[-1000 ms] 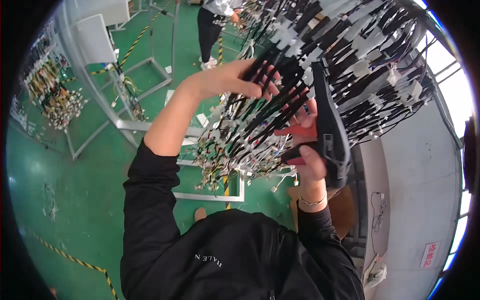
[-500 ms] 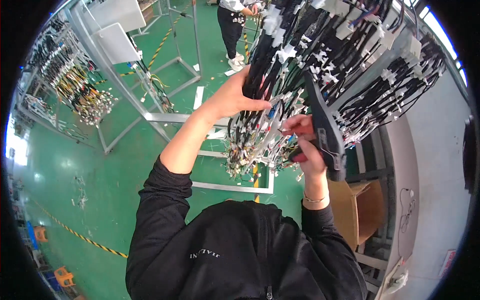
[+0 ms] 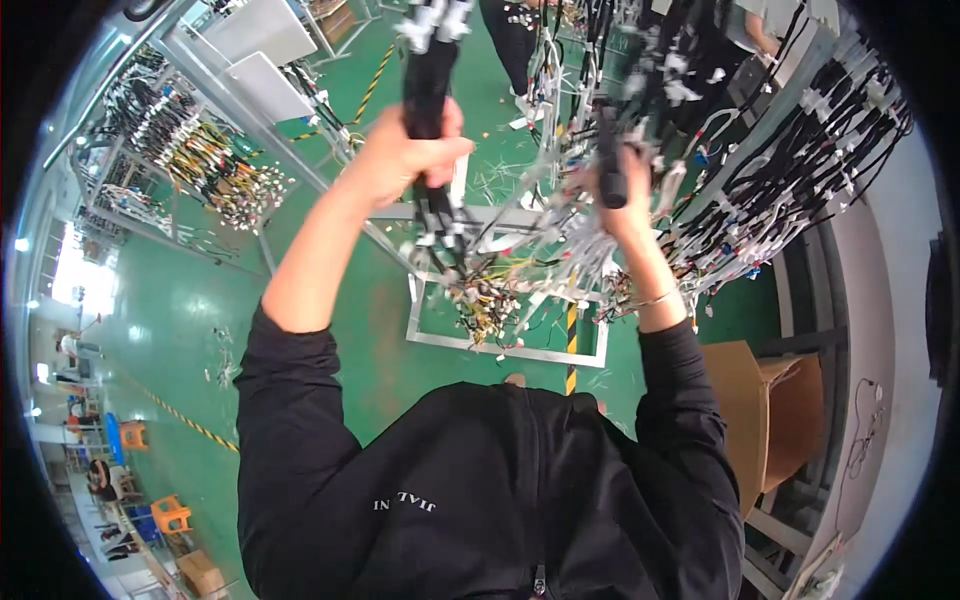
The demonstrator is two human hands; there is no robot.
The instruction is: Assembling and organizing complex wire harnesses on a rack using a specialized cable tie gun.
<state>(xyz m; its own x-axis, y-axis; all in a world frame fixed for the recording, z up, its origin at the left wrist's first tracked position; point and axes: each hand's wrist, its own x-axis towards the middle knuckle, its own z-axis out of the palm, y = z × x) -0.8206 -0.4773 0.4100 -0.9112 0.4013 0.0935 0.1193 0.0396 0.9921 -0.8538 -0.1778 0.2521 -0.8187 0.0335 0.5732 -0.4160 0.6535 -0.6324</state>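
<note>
A: What's hardest to make out?
B: The right hand (image 3: pixel 634 190). It and the black handheld tool (image 3: pixel 612 180) are smeared by motion. The tool's rounded near end shows, but its far end fades into dark strands, so I can't name its exact type.
A: Are those fingers gripping it?
B: They're curled round it, yet single fingers can't be told apart, nor how tight the hold is.
A: And the black wire-harness bundle (image 3: pixel 430 85)?
B: It's in the left hand (image 3: pixel 402 150), upper left of centre. The upper edge of the view cuts off its top. Below the fist it spreads into pale and coloured connector ends (image 3: pixel 487 308), in front of a metal frame (image 3: pixel 510 352).
A: How does that hand sit?
B: Palm against the bundle's left side, fingers wrapped round behind so that some show at the right, thumb laid across the front and pointing right. The bare forearm slants up and rightward from a pushed-up black sleeve (image 3: pixel 290 390).
A: The other arm?
B: It rises steeply, leaning a little left, with a bracelet (image 3: pixel 655 300) near the wrist. Blurred wires hang around that hand; sharper hanging harnesses (image 3: pixel 800 190) stand farther right.
A: Anyone else?
B: A co-worker's dark trousers (image 3: pixel 508 45), the body above them cut off by the upper edge.
</note>
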